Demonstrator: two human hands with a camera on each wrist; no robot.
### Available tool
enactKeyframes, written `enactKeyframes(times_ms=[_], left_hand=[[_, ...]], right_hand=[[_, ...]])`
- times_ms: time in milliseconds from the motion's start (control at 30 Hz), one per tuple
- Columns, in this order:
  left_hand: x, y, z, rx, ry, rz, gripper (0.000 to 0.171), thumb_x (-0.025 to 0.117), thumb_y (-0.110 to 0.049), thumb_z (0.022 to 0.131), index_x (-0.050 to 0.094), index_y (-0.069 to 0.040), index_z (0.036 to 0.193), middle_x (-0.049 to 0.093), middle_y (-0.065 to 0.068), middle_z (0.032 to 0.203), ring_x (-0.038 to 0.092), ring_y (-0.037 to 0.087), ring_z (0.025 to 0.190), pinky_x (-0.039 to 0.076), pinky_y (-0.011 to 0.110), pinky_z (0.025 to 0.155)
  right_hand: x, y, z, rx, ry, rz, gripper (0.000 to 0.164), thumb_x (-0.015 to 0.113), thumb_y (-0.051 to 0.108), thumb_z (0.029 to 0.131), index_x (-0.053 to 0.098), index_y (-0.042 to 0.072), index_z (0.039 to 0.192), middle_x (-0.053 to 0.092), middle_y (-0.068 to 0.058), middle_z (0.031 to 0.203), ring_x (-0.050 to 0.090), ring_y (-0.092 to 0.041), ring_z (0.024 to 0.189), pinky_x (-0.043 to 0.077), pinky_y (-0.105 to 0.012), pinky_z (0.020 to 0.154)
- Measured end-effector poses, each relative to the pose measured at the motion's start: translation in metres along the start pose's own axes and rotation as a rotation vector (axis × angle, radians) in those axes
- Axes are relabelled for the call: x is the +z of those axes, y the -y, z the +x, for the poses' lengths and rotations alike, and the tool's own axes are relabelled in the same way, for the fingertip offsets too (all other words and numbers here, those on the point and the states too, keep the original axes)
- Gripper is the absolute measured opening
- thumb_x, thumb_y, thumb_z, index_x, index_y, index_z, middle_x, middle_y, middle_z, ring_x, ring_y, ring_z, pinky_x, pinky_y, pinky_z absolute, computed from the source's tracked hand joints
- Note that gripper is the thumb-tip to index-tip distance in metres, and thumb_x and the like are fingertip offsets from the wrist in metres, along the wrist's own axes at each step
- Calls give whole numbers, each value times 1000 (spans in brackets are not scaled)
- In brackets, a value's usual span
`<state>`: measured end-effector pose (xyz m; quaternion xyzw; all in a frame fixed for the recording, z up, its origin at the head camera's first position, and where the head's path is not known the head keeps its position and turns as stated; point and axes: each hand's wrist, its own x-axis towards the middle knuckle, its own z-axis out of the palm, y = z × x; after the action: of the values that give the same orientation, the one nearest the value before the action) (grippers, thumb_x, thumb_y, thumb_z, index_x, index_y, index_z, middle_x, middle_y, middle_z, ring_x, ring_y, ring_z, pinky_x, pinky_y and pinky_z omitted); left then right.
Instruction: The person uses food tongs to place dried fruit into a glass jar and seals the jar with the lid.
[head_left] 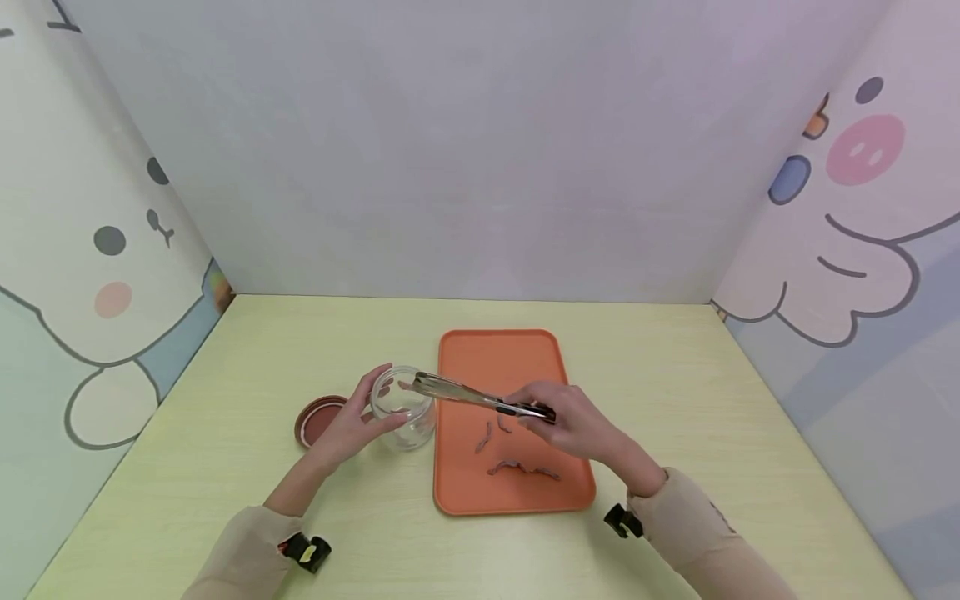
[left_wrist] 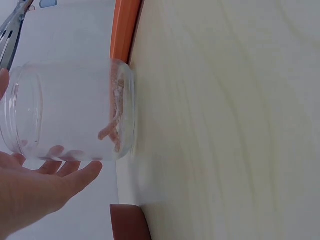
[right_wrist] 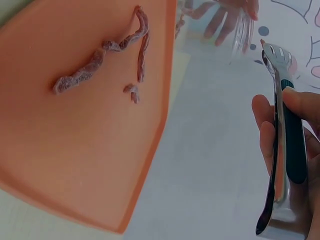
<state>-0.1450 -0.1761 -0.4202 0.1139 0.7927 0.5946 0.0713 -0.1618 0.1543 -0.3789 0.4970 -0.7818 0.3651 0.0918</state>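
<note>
My left hand (head_left: 351, 429) holds a clear jar (head_left: 412, 432) round its side near the rim, fingers and thumb on opposite sides. Several brownish dried meat-like strips (left_wrist: 116, 112) lie at the jar's bottom in the left wrist view. With my right hand (head_left: 566, 419) I grip metal tongs (head_left: 461, 392) by their dark handles. The tongs' tips reach over the jar's mouth, and a small reddish-brown bit (right_wrist: 262, 43) shows at them. More twisted strips (head_left: 517, 468) lie on an orange tray (head_left: 498, 358) beneath my right hand.
Left of the jar, partly behind my left hand, a round brown lid (head_left: 318, 423) lies on the pale wooden table (head_left: 360, 325). The tray stands just right of the jar. A grey wall (head_left: 480, 167) closes off the back, with cartoon-printed panels at both sides.
</note>
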Motion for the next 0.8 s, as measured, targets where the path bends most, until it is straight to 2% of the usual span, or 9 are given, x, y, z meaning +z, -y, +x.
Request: enactKeyframes(times_ms=[333,567,800], left_hand=[[0,0,0,3,-1,0,75,66,-23,80,19,-19,139,25,17,138,21,30,126,27,47,97],[0,1,1,-3,1,5,75,65,-23,81,19,-20,139,25,17,138,21,30,127,26,48,98],[0,2,1,4,-1,8,74,65,-23,81,19,-19,139,25,17,138,22,30,126,26,49,97]], right_hand=[[13,-4,3,37,-27,39,33,66,-6,74,56,8,104,61,-3,87,30,0,46,30,-16,38],[7,-2,0,87,-23,14,31,63,-2,78,56,9,107,61,-3,86,32,0,46,31,-15,38],[-3,-6,-10,165,-21,-20,31,64,7,81,55,11,111,58,4,86,36,-3,48,33,-18,39]])
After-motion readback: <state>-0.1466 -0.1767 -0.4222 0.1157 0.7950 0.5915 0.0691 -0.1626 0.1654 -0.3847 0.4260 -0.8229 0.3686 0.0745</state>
